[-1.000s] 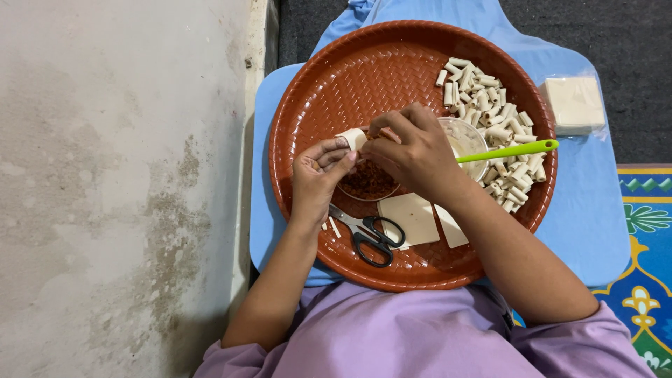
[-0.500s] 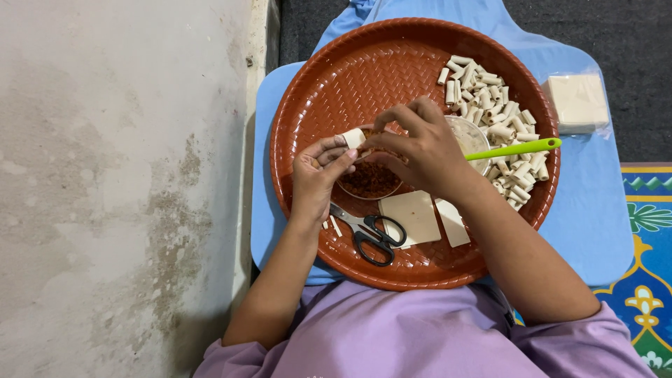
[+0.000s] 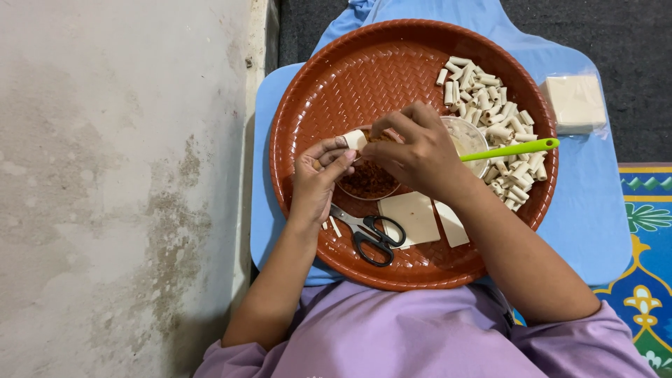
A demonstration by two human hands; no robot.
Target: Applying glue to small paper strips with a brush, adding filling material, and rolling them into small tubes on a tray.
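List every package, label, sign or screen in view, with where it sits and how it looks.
Clear plastic packet: on the blue board, right of the round brown tray; square, holding a stack of pale cream sheets.
No labels, signs or screens show.

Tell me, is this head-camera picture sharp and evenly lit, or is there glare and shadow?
Head view: light is soft and even, no harsh glare; the round brown woven-pattern plastic tray is sharp. Faint shadow lies under the left hand and right hand, which pinch a small pale wrapper roll. The black-handled scissors look crisp.
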